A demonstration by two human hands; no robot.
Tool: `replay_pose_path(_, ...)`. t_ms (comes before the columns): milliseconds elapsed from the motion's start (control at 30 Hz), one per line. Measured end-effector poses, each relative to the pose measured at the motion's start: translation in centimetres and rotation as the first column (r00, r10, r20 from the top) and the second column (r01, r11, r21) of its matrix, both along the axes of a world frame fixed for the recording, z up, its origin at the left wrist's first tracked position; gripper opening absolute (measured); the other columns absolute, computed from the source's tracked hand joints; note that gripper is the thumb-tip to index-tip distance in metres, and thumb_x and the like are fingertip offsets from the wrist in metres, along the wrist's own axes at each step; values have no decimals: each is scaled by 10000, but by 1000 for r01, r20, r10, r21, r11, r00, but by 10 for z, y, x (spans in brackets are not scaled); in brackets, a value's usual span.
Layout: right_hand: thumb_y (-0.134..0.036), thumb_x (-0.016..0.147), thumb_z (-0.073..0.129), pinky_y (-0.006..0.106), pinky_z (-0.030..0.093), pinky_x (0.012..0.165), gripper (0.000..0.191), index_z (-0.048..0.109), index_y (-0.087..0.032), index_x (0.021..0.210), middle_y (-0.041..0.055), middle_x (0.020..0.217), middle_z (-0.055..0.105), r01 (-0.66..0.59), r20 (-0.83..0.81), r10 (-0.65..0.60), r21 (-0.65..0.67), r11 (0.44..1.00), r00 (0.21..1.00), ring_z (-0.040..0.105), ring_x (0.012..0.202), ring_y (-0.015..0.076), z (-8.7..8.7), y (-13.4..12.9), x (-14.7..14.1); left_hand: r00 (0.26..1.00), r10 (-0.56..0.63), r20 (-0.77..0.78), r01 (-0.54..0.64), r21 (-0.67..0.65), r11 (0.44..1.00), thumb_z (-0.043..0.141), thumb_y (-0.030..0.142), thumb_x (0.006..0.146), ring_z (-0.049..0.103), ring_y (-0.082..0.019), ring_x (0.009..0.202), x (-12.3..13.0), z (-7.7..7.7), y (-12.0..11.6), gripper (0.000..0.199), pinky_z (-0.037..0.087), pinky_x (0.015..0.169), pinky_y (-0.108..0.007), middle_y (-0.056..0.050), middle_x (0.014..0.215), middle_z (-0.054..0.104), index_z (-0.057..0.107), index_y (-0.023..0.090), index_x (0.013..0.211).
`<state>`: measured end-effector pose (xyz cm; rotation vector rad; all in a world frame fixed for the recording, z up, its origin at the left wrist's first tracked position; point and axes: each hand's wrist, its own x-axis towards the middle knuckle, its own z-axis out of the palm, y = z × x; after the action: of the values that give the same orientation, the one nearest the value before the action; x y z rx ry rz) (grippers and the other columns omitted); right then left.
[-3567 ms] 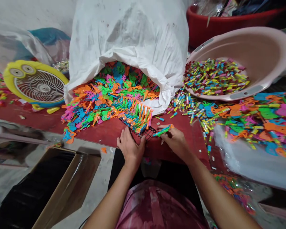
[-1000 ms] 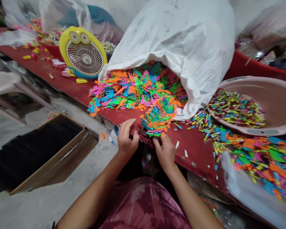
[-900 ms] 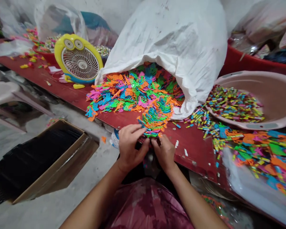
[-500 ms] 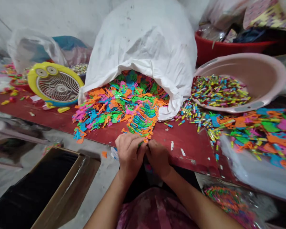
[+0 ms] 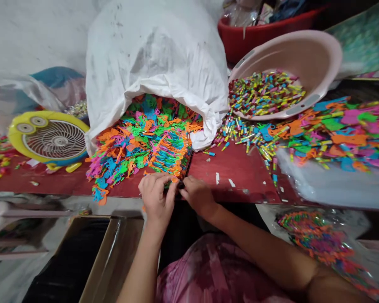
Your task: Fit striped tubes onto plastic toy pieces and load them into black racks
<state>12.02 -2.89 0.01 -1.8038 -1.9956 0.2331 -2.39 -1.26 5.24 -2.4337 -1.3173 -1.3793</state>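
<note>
My left hand (image 5: 158, 198) and my right hand (image 5: 197, 195) meet at the near edge of the red board (image 5: 230, 176). Between them they pinch the lower end of a black plastic mesh rack (image 5: 187, 166), mostly hidden by my fingers and by the rows of coloured pieces on it. Those small orange, blue and green plastic pieces (image 5: 170, 155) fan up from the rack into a heap (image 5: 123, 155). The heap spills from the mouth of a white woven sack (image 5: 154, 54).
A pink basin (image 5: 303, 54) of small striped tubes (image 5: 265, 94) tilts at the right above more spilled pieces (image 5: 341, 130). A yellow fan (image 5: 49, 139) stands at the left. An open cardboard box (image 5: 97, 248) of black racks sits below the board's edge.
My view has swung, shifting the scene up and left. Both hands have closed in on the rack at the board's edge, and my right forearm now lies flatter across the bottom of the view.
</note>
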Motion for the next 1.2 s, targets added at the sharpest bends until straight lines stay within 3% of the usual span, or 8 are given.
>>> replay_pose_path(100,-93,866,515,298,387,759,137,606,-157,947,80,942,649,11,-50,-11,6,1000,999,584,884,217,-3,-3,18,1000,4,10,-4,-12,1000,719,261,840,616,-204,985,-3,6,-3,231,413,924,-391,-54,1002,686,647,201,1051)
replay_pose_path(267,-77,847,496,282,379,739,164,617,-159,923,71,911,628,4,-140,3,48,999,990,569,861,200,-4,-6,37,1000,-11,-15,11,11,1000,731,259,827,616,-187,931,-1,13,-4,131,414,889,-372,-30,957,678,679,217,939)
replay_pose_path(400,-207,903,566,257,363,680,70,631,-184,913,31,883,630,-66,-201,79,69,995,976,582,785,161,5,-6,23,997,-15,-74,18,41,999,715,246,837,605,-184,880,0,15,2,98,412,848,-366,-27,909,672,663,200,906)
replay_pose_path(533,-289,922,584,278,333,645,126,633,-182,874,35,874,651,-4,-120,15,95,995,993,594,760,167,7,-1,5,993,-22,-114,27,42,999,706,246,845,599,-187,878,-2,17,5,98,411,826,-358,-27,896,666,652,194,908)
replay_pose_path(700,-248,962,501,308,324,656,171,630,-174,876,54,877,661,-6,-20,8,102,995,1000,605,785,188,4,4,-5,995,-9,-97,13,35,999,701,249,851,589,-188,893,-3,14,7,100,421,822,-354,-35,907,657,657,194,921)
replay_pose_path(933,-166,980,413,323,343,669,198,603,-186,926,53,925,649,-17,52,17,-16,1000,998,608,811,198,16,6,-15,999,-1,-47,0,-15,1000,698,253,856,599,-178,897,-8,8,10,97,425,850,-356,-33,920,663,654,200,924)
replay_pose_path(1200,-237,961,501,312,361,702,119,605,-179,952,68,927,645,-13,-25,14,32,999,1000,585,823,209,4,7,-10,997,45,-69,-44,16,999,678,285,872,609,-190,934,-7,7,12,120,423,900,-382,-37,948,669,655,210,962)
